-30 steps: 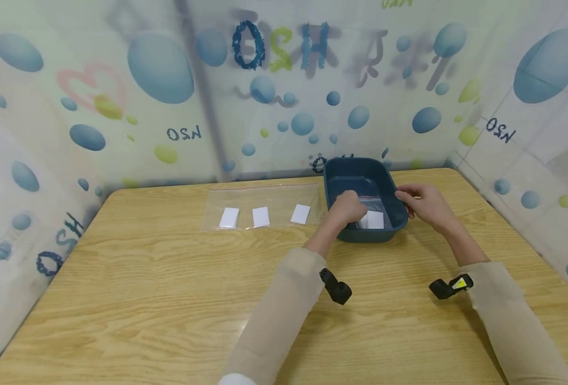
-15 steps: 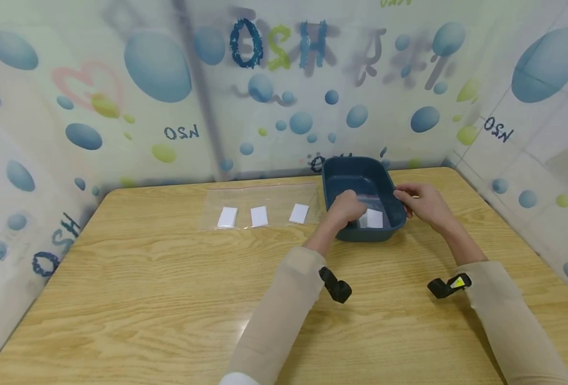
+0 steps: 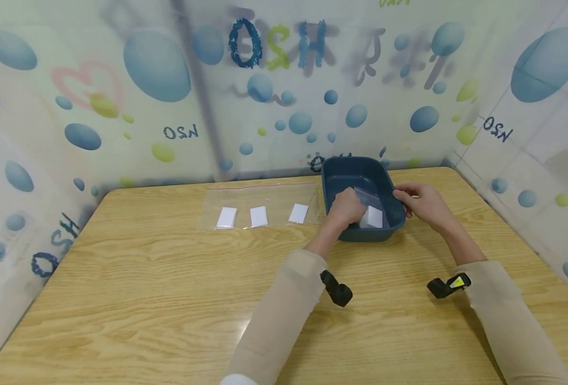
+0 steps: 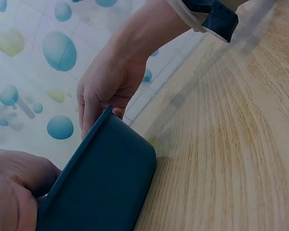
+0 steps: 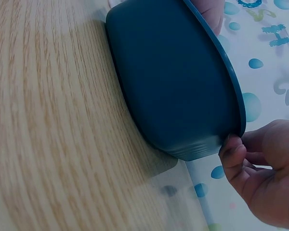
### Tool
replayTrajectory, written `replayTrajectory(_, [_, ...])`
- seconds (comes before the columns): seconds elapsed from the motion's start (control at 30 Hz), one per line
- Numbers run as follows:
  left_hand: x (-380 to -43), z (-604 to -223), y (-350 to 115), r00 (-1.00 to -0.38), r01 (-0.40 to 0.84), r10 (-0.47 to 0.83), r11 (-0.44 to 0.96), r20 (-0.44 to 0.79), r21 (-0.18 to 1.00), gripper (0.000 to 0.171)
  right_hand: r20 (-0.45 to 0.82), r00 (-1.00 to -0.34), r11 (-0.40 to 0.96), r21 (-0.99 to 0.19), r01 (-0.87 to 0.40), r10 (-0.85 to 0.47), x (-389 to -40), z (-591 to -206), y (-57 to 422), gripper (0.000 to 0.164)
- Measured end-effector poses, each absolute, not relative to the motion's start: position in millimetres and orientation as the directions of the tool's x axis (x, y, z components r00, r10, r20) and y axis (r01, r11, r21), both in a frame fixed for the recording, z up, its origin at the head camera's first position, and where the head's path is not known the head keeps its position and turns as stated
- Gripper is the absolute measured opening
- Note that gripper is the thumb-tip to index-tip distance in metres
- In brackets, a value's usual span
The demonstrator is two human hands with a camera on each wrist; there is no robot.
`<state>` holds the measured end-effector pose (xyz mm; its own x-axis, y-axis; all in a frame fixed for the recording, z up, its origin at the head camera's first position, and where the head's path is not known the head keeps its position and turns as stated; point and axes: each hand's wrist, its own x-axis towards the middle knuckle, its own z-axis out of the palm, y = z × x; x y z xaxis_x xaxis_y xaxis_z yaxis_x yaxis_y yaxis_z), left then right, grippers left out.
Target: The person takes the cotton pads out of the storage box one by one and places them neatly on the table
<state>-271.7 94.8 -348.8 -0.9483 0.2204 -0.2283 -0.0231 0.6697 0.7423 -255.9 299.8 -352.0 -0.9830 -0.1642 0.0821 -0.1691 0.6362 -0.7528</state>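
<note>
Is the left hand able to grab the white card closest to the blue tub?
Probably yes. The left hand is in the blue tub, and that white card lies just beside the tub with open table between. But it seems sealed inside a clear bag, so fingers would meet plastic first.

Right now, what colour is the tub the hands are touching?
The tub is dark blue all over; the right wrist view shows it best.

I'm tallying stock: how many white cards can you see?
4. Three lie in a row inside clear bags on the table: left card, middle card, right card. A fourth card is in the blue bin by the left hand, which may hide more.
</note>
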Motion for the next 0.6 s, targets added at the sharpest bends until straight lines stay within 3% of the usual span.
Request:
replayTrajectory(0.13, [-271.0, -349.9, 95.6, -0.963, 0.011, 0.207, 0.676, -0.175, 0.737, 0.045, 0.083, -0.982, 0.633, -0.755, -0.172, -0.168, -256.6, -352.3, 299.3, 0.042])
replayTrajectory(0.33, [-261.5, -347.0, 95.2, -0.983, 0.052, 0.164, 0.672, -0.080, 0.738, 0.011, 0.074, -0.983, 0.635, -0.755, -0.164, -0.167, -257.0, -352.5, 300.2, 0.043])
replayTrajectory(0.6, [-256.6, -349.2, 95.4, -0.992, 0.090, 0.121, 0.609, 0.020, 0.788, 0.016, 0.080, -0.984, 0.638, -0.752, -0.166, -0.161, -256.5, -353.2, 300.3, 0.044])
